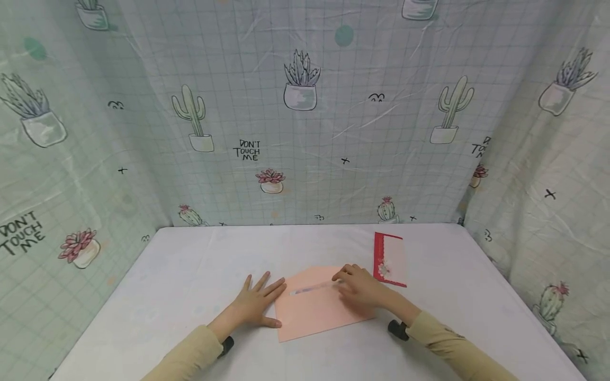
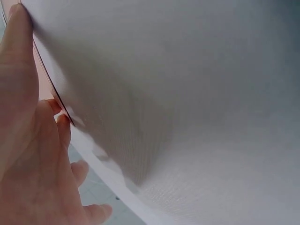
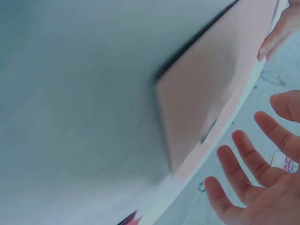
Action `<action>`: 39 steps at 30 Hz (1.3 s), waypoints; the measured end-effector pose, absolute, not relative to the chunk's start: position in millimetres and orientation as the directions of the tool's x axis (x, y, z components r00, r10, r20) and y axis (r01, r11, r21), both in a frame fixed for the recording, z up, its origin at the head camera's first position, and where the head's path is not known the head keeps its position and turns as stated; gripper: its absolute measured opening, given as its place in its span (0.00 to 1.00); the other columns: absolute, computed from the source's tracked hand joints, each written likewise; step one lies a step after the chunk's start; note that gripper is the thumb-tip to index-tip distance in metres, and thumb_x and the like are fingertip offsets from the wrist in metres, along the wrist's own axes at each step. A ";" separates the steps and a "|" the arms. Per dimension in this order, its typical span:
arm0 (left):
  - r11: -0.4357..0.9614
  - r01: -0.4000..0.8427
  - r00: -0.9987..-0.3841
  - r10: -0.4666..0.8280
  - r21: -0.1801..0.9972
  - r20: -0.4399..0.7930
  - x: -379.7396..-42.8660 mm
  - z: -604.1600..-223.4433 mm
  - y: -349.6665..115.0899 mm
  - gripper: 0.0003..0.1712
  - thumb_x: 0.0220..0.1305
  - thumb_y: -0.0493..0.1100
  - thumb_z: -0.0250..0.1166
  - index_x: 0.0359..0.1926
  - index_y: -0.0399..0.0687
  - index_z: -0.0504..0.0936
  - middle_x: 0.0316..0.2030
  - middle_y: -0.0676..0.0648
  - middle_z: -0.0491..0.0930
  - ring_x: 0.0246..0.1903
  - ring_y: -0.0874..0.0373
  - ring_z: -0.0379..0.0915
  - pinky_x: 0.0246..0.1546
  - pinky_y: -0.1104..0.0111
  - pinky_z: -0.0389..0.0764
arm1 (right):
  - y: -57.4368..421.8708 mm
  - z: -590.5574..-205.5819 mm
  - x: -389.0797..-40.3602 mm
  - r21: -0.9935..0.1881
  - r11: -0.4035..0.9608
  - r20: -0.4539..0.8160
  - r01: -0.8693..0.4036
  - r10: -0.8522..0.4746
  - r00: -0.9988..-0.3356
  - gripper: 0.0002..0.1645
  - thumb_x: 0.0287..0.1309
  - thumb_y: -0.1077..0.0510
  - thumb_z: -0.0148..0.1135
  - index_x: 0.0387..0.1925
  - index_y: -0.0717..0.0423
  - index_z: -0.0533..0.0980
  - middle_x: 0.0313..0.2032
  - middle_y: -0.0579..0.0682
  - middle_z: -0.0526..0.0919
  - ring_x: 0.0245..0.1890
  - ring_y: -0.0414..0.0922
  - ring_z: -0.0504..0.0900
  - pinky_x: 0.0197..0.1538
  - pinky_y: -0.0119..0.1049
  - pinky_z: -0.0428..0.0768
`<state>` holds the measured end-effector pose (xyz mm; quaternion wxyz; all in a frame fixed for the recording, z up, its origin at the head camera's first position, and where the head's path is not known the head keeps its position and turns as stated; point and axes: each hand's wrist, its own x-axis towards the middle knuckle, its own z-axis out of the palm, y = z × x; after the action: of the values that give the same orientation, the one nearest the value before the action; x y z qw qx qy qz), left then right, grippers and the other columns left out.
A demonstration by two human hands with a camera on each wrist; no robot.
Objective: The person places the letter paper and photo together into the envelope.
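Note:
A peach envelope [image 1: 314, 312] lies on the table, its pointed flap on the far side and a thin pale strip [image 1: 310, 289] running across it below the flap. My left hand [image 1: 254, 304] rests at the envelope's left edge, fingers spread over the corner and thumb lower down. In the left wrist view, the thumb and fingers [image 2: 63, 131] lie along that edge. Over the right part of the envelope is my right hand [image 1: 357, 288], close to the strip's right end. The right wrist view shows its fingers [image 3: 229, 164] apart and loosely bent, with nothing between them.
A red and white card [image 1: 391, 259] with a flower print lies at the right, beyond my right hand. The white-covered table [image 1: 190, 280] meets a hanging cloth [image 1: 333, 185] printed with potted plants at the back and sides.

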<state>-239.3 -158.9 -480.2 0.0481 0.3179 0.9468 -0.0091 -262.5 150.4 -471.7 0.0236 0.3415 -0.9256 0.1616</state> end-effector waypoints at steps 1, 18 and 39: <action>0.798 0.603 -0.793 0.601 0.012 -0.094 -239.1 -479.8 -158.9 0.52 0.45 0.71 0.56 0.67 0.50 0.54 0.68 0.49 0.52 0.67 0.39 0.42 0.58 0.35 0.46 | 154.3 -470.9 -263.0 -0.273 0.708 0.177 -0.651 -0.629 -0.757 0.14 0.56 0.55 0.55 0.45 0.51 0.75 0.40 0.47 0.74 0.42 0.42 0.70 0.41 0.37 0.70; 0.788 0.613 -0.790 0.610 -0.065 -0.058 -238.0 -483.6 -160.4 0.52 0.46 0.73 0.55 0.66 0.49 0.55 0.67 0.49 0.54 0.67 0.41 0.44 0.58 0.37 0.48 | 223.7 -457.1 -277.3 -0.284 0.801 0.322 -0.527 -0.438 -0.839 0.13 0.50 0.62 0.60 0.40 0.59 0.76 0.37 0.54 0.77 0.38 0.47 0.73 0.38 0.43 0.75; 0.783 0.619 -0.785 0.618 -0.060 -0.041 -236.4 -480.5 -160.7 0.51 0.46 0.71 0.55 0.66 0.49 0.56 0.67 0.48 0.54 0.67 0.41 0.46 0.58 0.37 0.49 | 274.3 -453.2 -318.1 -0.099 0.947 0.277 -0.306 -0.269 -0.922 0.26 0.53 0.50 0.58 0.51 0.62 0.70 0.47 0.62 0.74 0.49 0.60 0.68 0.43 0.62 0.67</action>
<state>-236.4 -160.7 -480.5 0.0095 0.3276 0.9441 -0.0350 -318.1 274.3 -453.2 0.1311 0.1470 -0.9779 0.0705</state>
